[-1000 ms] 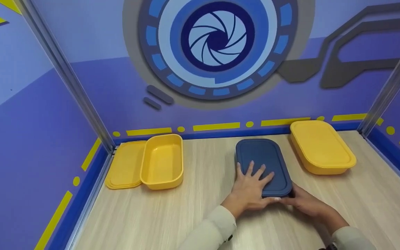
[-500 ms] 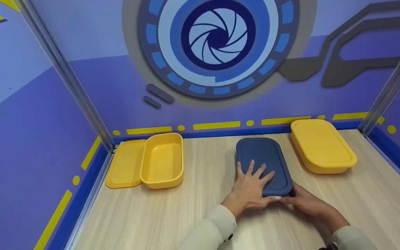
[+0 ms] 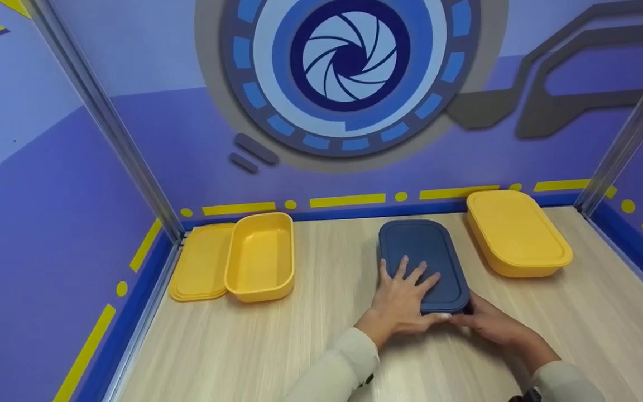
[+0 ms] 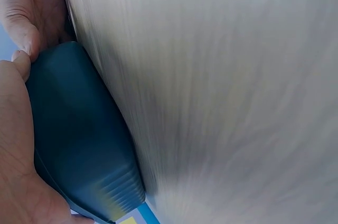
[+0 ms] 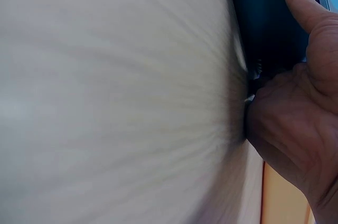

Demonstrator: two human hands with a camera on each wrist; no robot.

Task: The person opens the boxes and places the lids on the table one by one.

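In the head view a navy food container (image 3: 419,237), topped by a matching lid, stands right of the table's middle. My left hand (image 3: 399,304) rests on that lid with fingers spread and straight, its thumb along the near edge. At the near right corner, my right hand (image 3: 492,322) grips the container, thumb on the front and fingers around the side, partly hidden. The left wrist view shows the container's ribbed side wall (image 4: 84,123) close against the tabletop, and both thumbs meeting at its end. In the right wrist view the right thumb (image 5: 306,5) lies along the dark wall.
An uncovered yellow container (image 3: 260,295) sits at the left, overlapping flat yellow lids (image 3: 201,268). Another yellow container (image 3: 519,229), with its lid on, is at the back right. Printed wall panels (image 3: 349,178) bound the wooden table (image 3: 243,352) behind and at both sides.
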